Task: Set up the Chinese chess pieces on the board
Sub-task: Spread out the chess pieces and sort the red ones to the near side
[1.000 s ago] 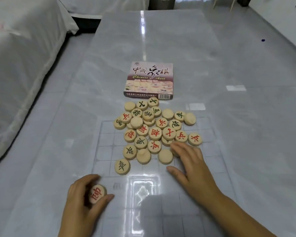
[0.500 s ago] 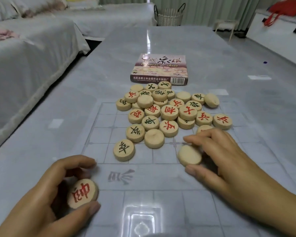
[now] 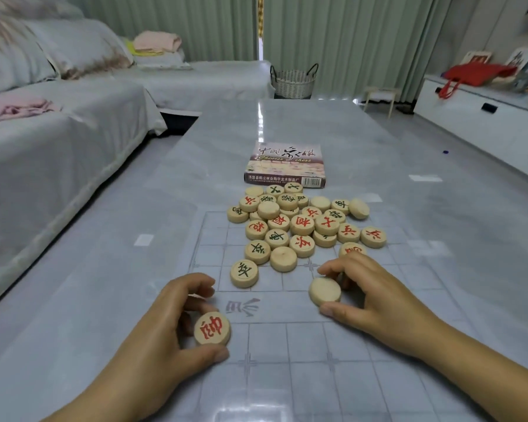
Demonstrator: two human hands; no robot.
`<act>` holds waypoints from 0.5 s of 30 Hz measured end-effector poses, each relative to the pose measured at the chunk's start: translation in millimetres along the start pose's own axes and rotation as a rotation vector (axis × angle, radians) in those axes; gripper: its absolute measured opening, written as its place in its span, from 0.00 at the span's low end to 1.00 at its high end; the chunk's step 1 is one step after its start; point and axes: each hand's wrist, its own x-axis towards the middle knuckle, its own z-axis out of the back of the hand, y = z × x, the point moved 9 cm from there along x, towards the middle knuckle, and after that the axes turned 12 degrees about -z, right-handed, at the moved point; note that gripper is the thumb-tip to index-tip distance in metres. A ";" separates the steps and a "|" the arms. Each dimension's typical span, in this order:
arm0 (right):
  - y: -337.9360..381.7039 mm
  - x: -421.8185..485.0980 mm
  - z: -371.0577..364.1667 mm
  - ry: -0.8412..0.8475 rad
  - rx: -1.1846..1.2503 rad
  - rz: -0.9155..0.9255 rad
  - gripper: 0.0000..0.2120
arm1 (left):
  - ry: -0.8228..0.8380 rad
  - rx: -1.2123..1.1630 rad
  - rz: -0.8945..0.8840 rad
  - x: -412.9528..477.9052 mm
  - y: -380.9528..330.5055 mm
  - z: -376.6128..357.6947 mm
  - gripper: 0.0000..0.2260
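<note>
Seen from the head, the left hand (image 3: 153, 345) pinches a red-lettered piece (image 3: 212, 328) near the left edge of the board (image 3: 287, 342), the right hand (image 3: 378, 303) curls thumb and fingers round a blank-faced piece (image 3: 325, 291) at mid-board, and the other pieces (image 3: 302, 225) lie heaped at the board's far end on the counter (image 3: 409, 208).

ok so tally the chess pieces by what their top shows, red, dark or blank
red-lettered pieces: 11, one held in the left hand
dark-lettered pieces: 12
blank-topped pieces: 6, one pinched in the right hand
total: 29, plus at least 2 in the pile with tops hidden
</note>
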 end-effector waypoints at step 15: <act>16.3 -54.3 -3.2 -0.172 0.135 -0.266 0.02 | -0.061 0.121 -0.013 -5.8 -23.8 -7.1 0.15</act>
